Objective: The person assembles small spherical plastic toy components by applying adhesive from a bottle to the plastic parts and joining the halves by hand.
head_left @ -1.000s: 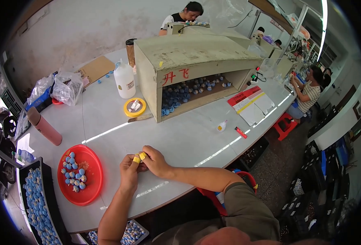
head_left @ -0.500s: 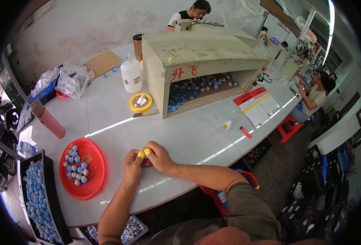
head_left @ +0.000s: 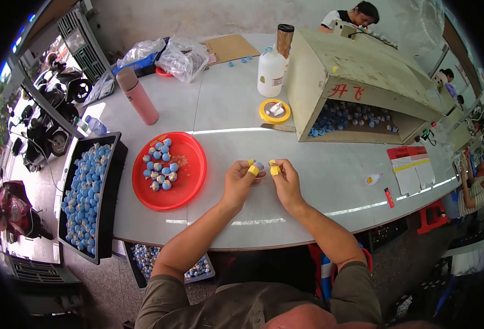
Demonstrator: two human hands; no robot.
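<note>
Over the near part of the table, my left hand [head_left: 238, 182] pinches a small blue ball-like piece [head_left: 258, 165] between thumb and fingers. A short gap to its right, my right hand [head_left: 286, 185] has thumb and forefinger closed together; whatever may be between them is too small to tell. Yellow tape wraps fingertips on both hands. To the left of my hands lies a red round plate [head_left: 194, 181] holding several blue balls with pale parts [head_left: 156, 167]. Beyond it stands a black crate [head_left: 106, 230] heaped with similar blue balls [head_left: 84, 197].
A cream metal box [head_left: 362, 66] with an open front holds more blue pieces. Near it are a white bottle [head_left: 270, 74], a yellow tape roll [head_left: 275, 111] and a knife [head_left: 278, 127]. A pink flask [head_left: 138, 97] stands left. Small glue bottle [head_left: 373, 179] and red lighter [head_left: 389, 197] lie right.
My view has swung to the left, so the table's things appear further right. My hands, together before, are now apart, and the blue piece shows in my left fingers.
</note>
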